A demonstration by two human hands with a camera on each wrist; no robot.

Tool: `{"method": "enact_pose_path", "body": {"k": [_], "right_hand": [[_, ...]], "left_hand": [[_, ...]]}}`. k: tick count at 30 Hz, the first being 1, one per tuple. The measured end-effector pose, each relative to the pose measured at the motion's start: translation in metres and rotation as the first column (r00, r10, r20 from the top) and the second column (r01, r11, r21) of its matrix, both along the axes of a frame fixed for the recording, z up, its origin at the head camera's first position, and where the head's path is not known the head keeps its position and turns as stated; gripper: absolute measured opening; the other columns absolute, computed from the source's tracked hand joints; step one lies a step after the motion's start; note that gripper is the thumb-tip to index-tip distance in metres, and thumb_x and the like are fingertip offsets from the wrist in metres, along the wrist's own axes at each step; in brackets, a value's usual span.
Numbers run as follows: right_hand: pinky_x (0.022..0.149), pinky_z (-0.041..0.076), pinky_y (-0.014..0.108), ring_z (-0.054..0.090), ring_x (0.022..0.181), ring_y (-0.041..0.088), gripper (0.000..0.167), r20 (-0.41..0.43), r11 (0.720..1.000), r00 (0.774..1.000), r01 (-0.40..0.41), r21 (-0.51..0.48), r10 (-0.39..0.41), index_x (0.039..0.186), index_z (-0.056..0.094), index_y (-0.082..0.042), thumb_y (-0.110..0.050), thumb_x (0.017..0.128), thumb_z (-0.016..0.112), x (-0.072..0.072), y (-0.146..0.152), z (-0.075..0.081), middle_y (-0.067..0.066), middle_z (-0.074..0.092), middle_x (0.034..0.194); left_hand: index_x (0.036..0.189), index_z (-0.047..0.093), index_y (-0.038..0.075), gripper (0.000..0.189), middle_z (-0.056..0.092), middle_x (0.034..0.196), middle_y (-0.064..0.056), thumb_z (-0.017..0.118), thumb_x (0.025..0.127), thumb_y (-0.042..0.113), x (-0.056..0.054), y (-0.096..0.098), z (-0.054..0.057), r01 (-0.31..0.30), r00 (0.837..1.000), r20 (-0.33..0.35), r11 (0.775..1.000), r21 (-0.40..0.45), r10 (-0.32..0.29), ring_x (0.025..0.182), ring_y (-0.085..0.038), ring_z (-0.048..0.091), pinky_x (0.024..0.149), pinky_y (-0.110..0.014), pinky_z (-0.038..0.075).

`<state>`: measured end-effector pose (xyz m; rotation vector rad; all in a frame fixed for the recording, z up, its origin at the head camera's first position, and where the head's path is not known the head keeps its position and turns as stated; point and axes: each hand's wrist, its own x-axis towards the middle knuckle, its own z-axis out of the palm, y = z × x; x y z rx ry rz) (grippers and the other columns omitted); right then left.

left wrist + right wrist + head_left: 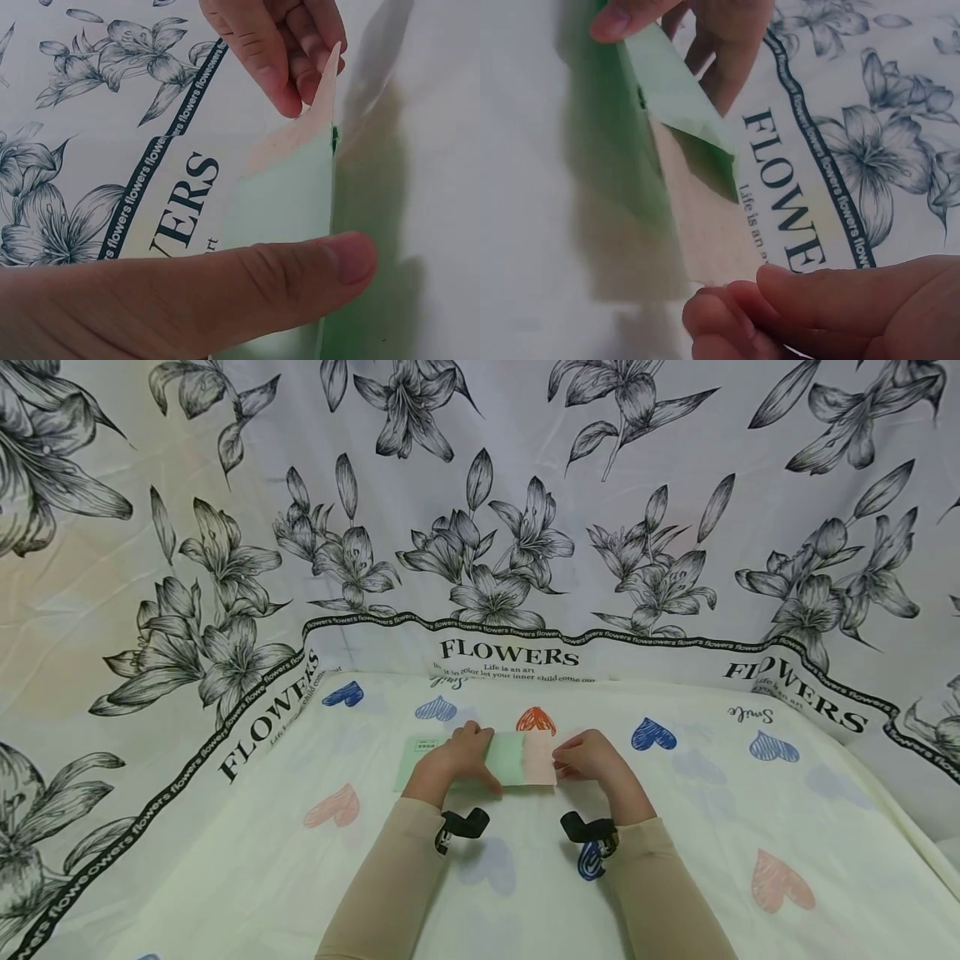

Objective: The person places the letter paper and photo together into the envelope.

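A flat light green paper packet (507, 758) is held up over the bed-like sheet, with small printing near its left end. My left hand (456, 758) grips it, thumb (300, 281) lying across the near edge and fingers on the far side. From the packet's right end sticks out a pale pink paper sheet (539, 760). Thumb and fingers of my right hand (597, 755) pinch the outer end of that sheet. In the right wrist view, the packet's mouth (712, 161) gapes above the pink sheet (705, 232). How far the sheet reaches inside is hidden.
White cloth (255, 860) printed with hearts covers the surface below. A curtain (495, 410) with black flower drawings hangs at the back and sides, its dark lettered band (480, 628) running along near the bottom. Each wrist wears a black strap-mounted camera.
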<state>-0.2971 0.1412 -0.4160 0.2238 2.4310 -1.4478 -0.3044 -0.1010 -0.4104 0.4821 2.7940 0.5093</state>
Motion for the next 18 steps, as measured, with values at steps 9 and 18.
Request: {"method": "enact_pose_path", "body": {"k": [9, 18], "right_hand": [[0.078, 0.06, 0.035, 0.072, 0.079, 0.019, 0.022, -0.055, 0.995, 0.998, 0.008, -0.098, -0.013, 0.116, 0.071, 0.008, -0.005, 0.097, 0.068, 0.0015, -0.0055, -0.0009, 0.018, 0.07, 0.104], [0.076, 0.058, 0.03, 0.066, 0.084, 0.02, 0.041, 0.011, 0.989, 1.0, 0.03, -0.141, -0.029, 0.125, 0.063, 0.006, -0.022, 0.096, 0.074, -0.0013, -0.0081, -0.0062, 0.014, 0.069, 0.104]], "left_hand": [[0.154, 0.041, 0.005, 0.106, 0.04, 0.145, -0.017, 0.095, 0.071, 0.042, 0.0002, -0.0035, 0.0012, 0.001, 1.0, -0.008, 1.0, 0.009, -0.001, 0.131, -0.033, 0.041, 0.109, -0.05, 0.04], [0.157, 0.039, 0.008, 0.107, 0.038, 0.149, -0.016, 0.094, 0.072, 0.043, -0.0018, -0.0016, 0.0024, 0.013, 1.0, -0.006, 0.999, 0.046, -0.012, 0.134, -0.033, 0.041, 0.109, -0.051, 0.04]]}}
